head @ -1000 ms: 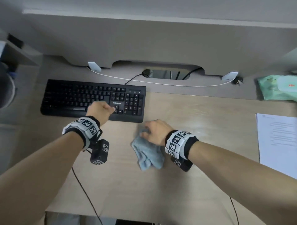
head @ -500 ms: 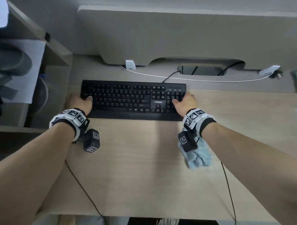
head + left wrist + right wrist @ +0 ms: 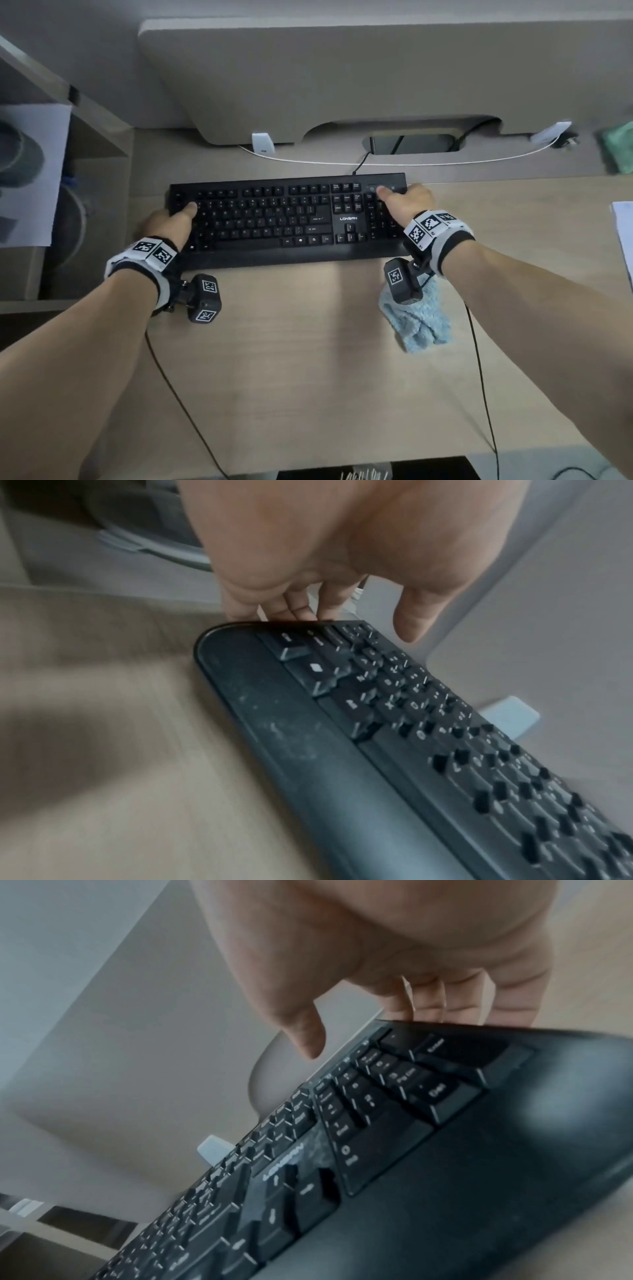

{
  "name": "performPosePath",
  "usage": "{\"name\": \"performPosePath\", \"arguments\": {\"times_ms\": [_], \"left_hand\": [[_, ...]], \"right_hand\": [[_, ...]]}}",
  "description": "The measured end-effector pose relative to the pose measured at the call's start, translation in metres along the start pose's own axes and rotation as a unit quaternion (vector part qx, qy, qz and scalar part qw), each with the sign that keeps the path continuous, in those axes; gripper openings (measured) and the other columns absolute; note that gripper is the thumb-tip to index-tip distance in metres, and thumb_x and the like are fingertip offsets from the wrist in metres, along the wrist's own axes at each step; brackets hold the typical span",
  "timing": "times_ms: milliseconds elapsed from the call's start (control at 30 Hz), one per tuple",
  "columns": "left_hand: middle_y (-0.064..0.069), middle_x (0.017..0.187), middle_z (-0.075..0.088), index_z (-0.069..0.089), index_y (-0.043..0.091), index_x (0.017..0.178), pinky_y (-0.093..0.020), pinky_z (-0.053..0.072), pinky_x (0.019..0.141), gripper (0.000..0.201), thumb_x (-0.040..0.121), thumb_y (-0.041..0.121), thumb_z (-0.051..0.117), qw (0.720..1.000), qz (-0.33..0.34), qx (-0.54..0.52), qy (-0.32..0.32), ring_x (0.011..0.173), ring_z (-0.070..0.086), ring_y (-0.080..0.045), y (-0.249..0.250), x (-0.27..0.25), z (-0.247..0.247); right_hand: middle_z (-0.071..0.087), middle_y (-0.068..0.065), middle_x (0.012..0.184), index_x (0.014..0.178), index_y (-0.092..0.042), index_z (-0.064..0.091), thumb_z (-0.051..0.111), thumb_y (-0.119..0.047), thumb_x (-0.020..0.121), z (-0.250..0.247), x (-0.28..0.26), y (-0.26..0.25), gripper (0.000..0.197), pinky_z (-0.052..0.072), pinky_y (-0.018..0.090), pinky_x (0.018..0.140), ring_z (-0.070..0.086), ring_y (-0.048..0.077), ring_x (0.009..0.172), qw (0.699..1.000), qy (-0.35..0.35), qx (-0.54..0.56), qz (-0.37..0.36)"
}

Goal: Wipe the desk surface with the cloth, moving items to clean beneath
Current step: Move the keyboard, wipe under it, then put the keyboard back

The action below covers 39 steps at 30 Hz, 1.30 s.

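A black keyboard (image 3: 274,222) lies across the light wood desk (image 3: 308,359). My left hand (image 3: 178,216) grips its left end, thumb on the keys and fingers (image 3: 294,610) curled behind the edge. At the right end my right hand (image 3: 400,198) holds it the same way, with its fingers (image 3: 428,1007) wrapped over the side of the keyboard (image 3: 411,1150). The light blue cloth (image 3: 421,322) lies crumpled on the desk under my right wrist, with no hand on it.
A grey raised panel (image 3: 342,85) stands just behind the keyboard, with a white cable (image 3: 342,163) and white clips (image 3: 263,143) beneath it. The keyboard's cord runs into a cable slot (image 3: 411,144). Paper (image 3: 623,233) lies at the right edge, a green pack (image 3: 616,147) at the far right, shelves (image 3: 51,171) to the left.
My right hand has let go of the cloth and moved to the keyboard's right end. My left hand has shifted from the keyboard's middle to its left end. The cloth stays on the desk.
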<state>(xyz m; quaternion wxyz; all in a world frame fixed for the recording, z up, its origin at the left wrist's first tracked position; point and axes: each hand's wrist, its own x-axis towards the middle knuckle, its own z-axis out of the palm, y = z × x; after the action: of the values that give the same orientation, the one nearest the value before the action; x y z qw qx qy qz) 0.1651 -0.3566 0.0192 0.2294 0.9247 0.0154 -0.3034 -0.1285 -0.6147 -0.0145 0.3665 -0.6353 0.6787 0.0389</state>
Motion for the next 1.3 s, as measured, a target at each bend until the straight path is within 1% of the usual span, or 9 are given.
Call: {"name": "performPosePath", "arguments": {"times_ms": [167,300,333,467,633,767,1033,1200,1300], "left_hand": [[-0.019,0.129,0.059,0.059,0.004,0.123,-0.041,0.038,0.107,0.065,0.084,0.056,0.060,0.999,0.028,-0.018,-0.021,0.120,0.054,-0.039,0.038,-0.048,0.032],[-0.016,0.121,0.065,0.066,0.011,0.112,-0.046,0.043,0.104,0.089,0.053,0.078,0.057,0.997,0.065,-0.006,-0.041,0.111,0.059,-0.037,0.070,-0.071,0.095],[-0.015,0.121,0.065,0.066,0.011,0.110,-0.045,0.043,0.104,0.089,0.053,0.078,0.057,0.996,0.076,-0.001,-0.047,0.112,0.059,-0.037,0.083,-0.088,0.110],[-0.013,0.128,0.058,0.057,0.008,0.127,-0.034,0.038,0.101,0.054,0.092,0.048,0.056,0.990,0.105,0.030,-0.093,0.121,0.053,-0.033,0.136,-0.175,0.182],[-0.012,0.121,0.062,0.054,0.013,0.110,-0.043,0.045,0.101,0.055,0.081,0.059,0.061,0.985,0.122,0.020,-0.122,0.110,0.059,-0.035,0.178,-0.234,0.281],[-0.007,0.111,0.065,0.058,0.007,0.114,-0.043,0.049,0.096,0.069,0.073,0.063,0.063,0.982,0.126,0.040,-0.137,0.097,0.062,-0.030,0.205,-0.265,0.350],[-0.014,0.104,0.070,0.065,0.009,0.108,-0.047,0.057,0.085,0.084,0.050,0.070,0.062,0.980,0.111,0.078,-0.146,0.089,0.068,-0.035,0.201,-0.246,0.418],[-0.018,0.098,0.070,0.064,0.002,0.101,-0.049,0.058,0.083,0.048,0.084,0.047,0.065,0.975,0.099,0.088,-0.178,0.087,0.068,-0.036,0.208,-0.276,0.403],[-0.022,0.102,0.068,0.065,-0.001,0.100,-0.050,0.055,0.089,0.045,0.091,0.042,0.059,0.971,0.133,0.100,-0.173,0.093,0.065,-0.038,0.206,-0.280,0.393]], "right_hand": [[0.055,0.010,0.131,0.128,-0.010,0.055,0.058,-0.066,0.079,-0.059,0.014,0.044,0.075,0.044,0.037,0.091,0.059,0.033,0.111,0.999,0.028,0.015,0.039],[0.055,0.014,0.132,0.127,-0.010,0.052,0.058,-0.066,0.079,-0.125,0.039,0.101,0.074,0.045,0.041,0.093,0.059,0.035,0.112,0.994,0.065,0.038,0.076],[0.055,0.015,0.133,0.127,-0.008,0.052,0.058,-0.064,0.081,-0.142,0.045,0.114,0.072,0.044,0.041,0.093,0.058,0.036,0.114,0.993,0.077,0.044,0.079],[0.056,0.017,0.132,0.129,-0.004,0.053,0.057,-0.058,0.086,-0.216,0.072,0.177,0.069,0.044,0.039,0.094,0.056,0.037,0.118,0.986,0.117,0.043,0.109],[0.057,0.019,0.129,0.123,-0.007,0.058,0.056,-0.066,0.075,-0.290,0.122,0.261,0.077,0.044,0.048,0.100,0.054,0.040,0.117,0.977,0.152,0.051,0.141],[0.059,0.014,0.127,0.125,-0.007,0.058,0.059,-0.061,0.081,-0.336,0.154,0.316,0.070,0.045,0.036,0.088,0.057,0.036,0.116,0.974,0.152,0.059,0.155],[0.059,0.016,0.131,0.128,-0.008,0.059,0.062,-0.059,0.077,-0.350,0.196,0.356,0.073,0.048,0.041,0.099,0.057,0.036,0.119,0.975,0.156,0.070,0.144],[0.060,0.018,0.128,0.127,-0.006,0.056,0.063,-0.052,0.083,-0.346,0.192,0.349,0.063,0.050,0.043,0.096,0.058,0.038,0.116,0.982,0.136,0.017,0.134],[0.049,0.018,0.139,0.131,-0.007,0.050,0.058,-0.048,0.088,-0.337,0.172,0.327,0.060,0.043,0.047,0.103,0.047,0.039,0.127,0.984,0.142,-0.062,0.091]]}}
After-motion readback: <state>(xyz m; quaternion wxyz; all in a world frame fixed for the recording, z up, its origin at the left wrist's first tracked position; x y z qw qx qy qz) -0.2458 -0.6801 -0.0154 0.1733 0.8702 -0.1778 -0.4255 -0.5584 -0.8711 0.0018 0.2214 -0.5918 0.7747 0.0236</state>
